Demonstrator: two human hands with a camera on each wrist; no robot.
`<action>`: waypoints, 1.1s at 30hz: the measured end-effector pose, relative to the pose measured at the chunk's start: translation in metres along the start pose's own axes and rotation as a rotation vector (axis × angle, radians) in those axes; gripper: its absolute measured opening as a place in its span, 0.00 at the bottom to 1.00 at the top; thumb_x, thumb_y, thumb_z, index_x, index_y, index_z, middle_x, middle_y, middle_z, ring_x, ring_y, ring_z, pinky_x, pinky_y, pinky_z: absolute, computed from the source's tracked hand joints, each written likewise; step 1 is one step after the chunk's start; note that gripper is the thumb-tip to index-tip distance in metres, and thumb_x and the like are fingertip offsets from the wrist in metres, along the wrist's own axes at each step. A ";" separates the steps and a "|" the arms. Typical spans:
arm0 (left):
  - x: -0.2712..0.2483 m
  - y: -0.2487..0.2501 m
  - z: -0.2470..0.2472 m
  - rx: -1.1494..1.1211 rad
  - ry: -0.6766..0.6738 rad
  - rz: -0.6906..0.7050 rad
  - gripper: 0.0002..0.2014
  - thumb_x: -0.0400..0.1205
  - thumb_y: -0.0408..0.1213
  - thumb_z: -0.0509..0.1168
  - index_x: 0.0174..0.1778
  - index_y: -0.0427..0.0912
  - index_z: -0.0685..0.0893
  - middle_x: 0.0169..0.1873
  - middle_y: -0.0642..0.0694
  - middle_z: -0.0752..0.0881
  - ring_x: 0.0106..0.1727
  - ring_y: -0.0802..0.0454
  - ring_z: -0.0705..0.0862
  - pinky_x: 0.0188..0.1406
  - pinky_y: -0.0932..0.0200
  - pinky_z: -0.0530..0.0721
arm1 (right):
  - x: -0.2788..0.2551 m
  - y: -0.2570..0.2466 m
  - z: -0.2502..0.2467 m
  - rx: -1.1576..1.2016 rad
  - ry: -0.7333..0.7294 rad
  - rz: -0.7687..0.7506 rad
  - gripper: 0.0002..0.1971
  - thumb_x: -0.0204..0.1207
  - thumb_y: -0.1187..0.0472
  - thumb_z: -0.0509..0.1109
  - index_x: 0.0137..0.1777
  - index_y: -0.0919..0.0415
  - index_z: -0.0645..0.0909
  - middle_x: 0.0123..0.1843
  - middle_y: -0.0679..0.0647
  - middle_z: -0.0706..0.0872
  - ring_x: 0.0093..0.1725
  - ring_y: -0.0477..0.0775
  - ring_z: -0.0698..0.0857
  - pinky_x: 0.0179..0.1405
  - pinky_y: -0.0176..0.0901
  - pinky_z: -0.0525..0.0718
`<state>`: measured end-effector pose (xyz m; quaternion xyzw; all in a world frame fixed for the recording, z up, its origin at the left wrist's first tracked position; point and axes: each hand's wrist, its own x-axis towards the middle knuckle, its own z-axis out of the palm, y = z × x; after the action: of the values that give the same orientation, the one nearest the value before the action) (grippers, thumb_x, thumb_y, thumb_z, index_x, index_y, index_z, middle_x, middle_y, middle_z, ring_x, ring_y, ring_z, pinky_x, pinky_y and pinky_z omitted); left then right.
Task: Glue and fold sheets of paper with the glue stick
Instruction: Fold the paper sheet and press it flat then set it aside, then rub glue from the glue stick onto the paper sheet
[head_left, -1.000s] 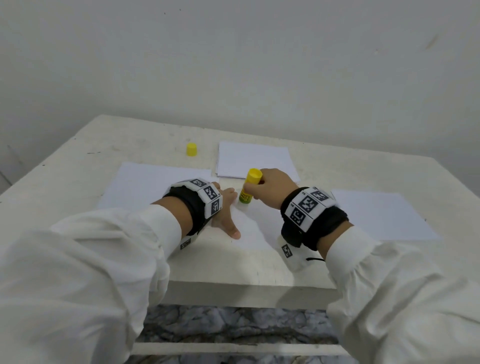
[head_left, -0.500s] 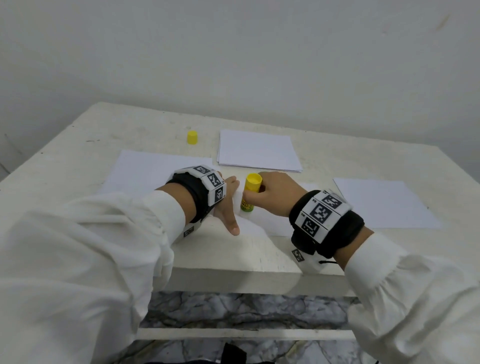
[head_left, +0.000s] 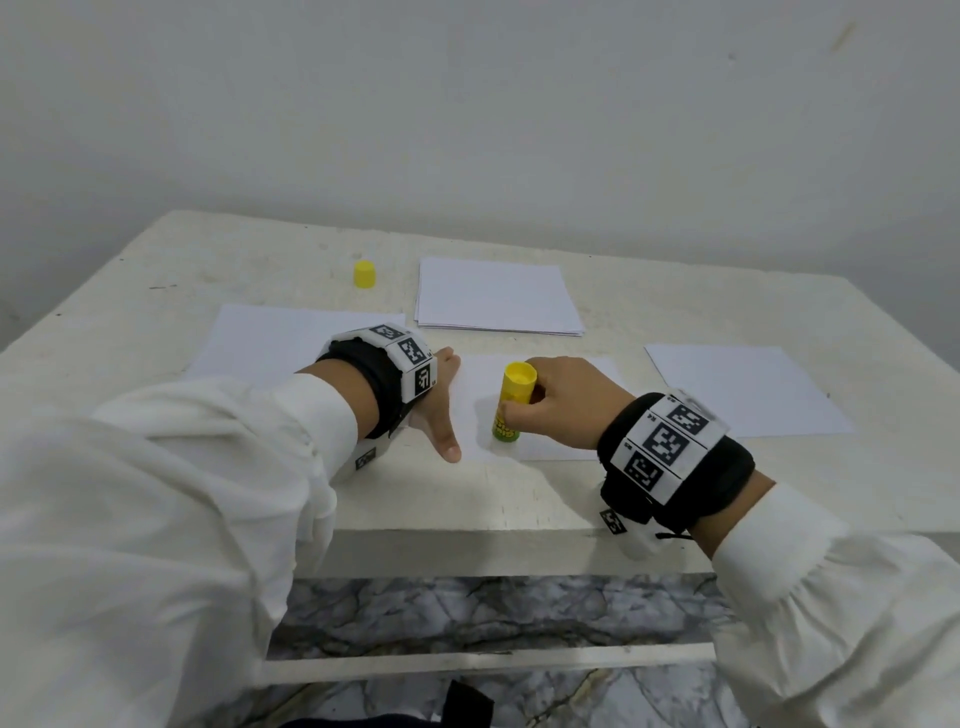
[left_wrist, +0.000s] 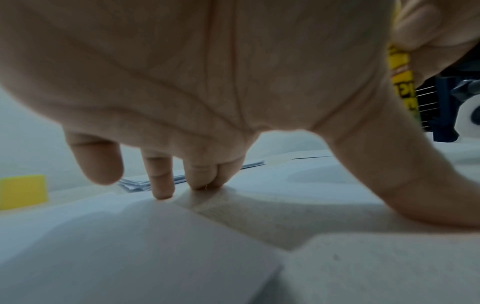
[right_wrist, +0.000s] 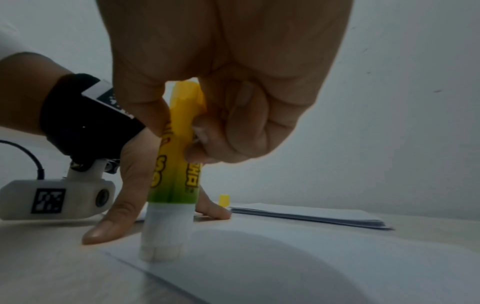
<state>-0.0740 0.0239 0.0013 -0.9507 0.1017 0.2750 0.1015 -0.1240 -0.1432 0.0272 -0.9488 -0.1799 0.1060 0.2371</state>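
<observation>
On smooth paper (head_left: 545, 410), right hand (head_left: 571, 405) presses cylindrical glue stick (head_left: 511, 402).

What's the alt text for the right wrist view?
A right hand pinches an uncapped yellow-green glue stick, upright, white tip down on a white paper sheet. Behind, the left hand presses fingers to the pale table; farther back, a paper stack and small yellow cap.

Plain white wall (head_left: 467, 104) behind off-white table (head_left: 675, 499); marbled grey floor (head_left: 467, 613)
</observation>
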 end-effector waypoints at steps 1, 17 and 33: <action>0.001 0.000 0.000 0.002 -0.004 0.002 0.64 0.63 0.67 0.74 0.83 0.42 0.42 0.83 0.46 0.49 0.81 0.39 0.57 0.75 0.41 0.63 | -0.002 0.005 -0.002 0.008 0.010 0.015 0.16 0.75 0.55 0.69 0.30 0.57 0.67 0.30 0.47 0.71 0.29 0.45 0.69 0.30 0.36 0.66; 0.000 0.008 -0.005 0.043 -0.025 -0.002 0.59 0.67 0.63 0.74 0.82 0.38 0.46 0.83 0.44 0.49 0.81 0.41 0.56 0.75 0.44 0.63 | -0.037 0.074 -0.036 0.017 0.152 0.205 0.10 0.76 0.57 0.69 0.40 0.63 0.76 0.33 0.52 0.75 0.32 0.48 0.71 0.31 0.38 0.68; -0.001 0.011 -0.007 0.028 -0.022 -0.030 0.60 0.64 0.63 0.76 0.81 0.37 0.49 0.80 0.42 0.57 0.78 0.40 0.61 0.74 0.45 0.65 | -0.022 0.103 -0.071 0.102 0.182 0.282 0.09 0.74 0.57 0.68 0.40 0.64 0.77 0.37 0.57 0.80 0.35 0.53 0.75 0.33 0.43 0.71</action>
<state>-0.0737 0.0117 0.0062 -0.9475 0.0902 0.2823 0.1201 -0.0933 -0.2655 0.0412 -0.9571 -0.0171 0.0610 0.2828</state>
